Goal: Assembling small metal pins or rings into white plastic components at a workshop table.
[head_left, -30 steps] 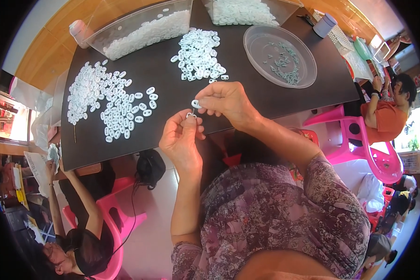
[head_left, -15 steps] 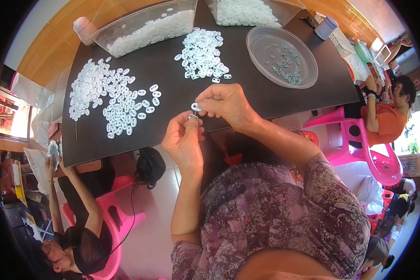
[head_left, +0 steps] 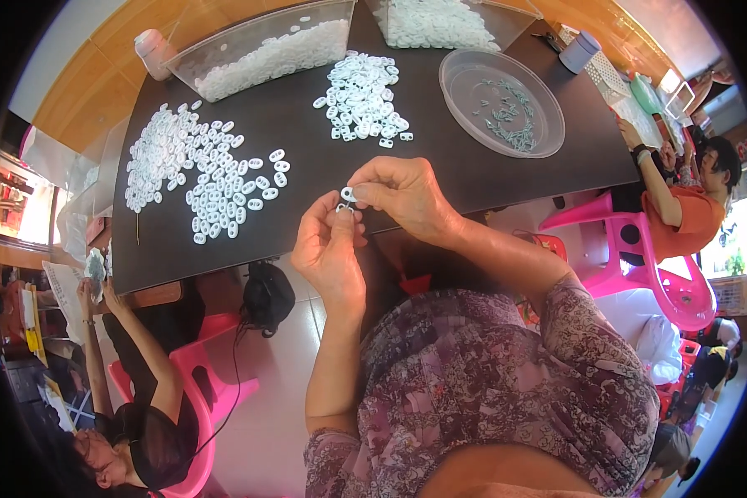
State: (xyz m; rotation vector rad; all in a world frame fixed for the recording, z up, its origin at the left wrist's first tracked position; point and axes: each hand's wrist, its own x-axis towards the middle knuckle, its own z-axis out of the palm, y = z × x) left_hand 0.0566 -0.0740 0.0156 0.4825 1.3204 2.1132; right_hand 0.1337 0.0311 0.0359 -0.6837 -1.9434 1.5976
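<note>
My right hand (head_left: 407, 195) pinches a small white plastic ring piece (head_left: 348, 194) between thumb and forefinger, just above the near edge of the black table (head_left: 307, 178). My left hand (head_left: 330, 249) is curled right below it, fingertips closed on a tiny metal part that touches the white piece. A spread of the same white pieces (head_left: 203, 170) lies on the table to the left, and a smaller heap (head_left: 361, 100) lies straight ahead.
A round clear dish (head_left: 501, 101) with several small metal clips sits at the right. Two clear bins of white pieces (head_left: 261, 50) stand at the far edge. A person in black sits lower left on a pink chair (head_left: 199, 373); another in orange sits right.
My hands have stayed together over the table edge, with the white piece turned slightly between my fingers. The view has shifted a little.
</note>
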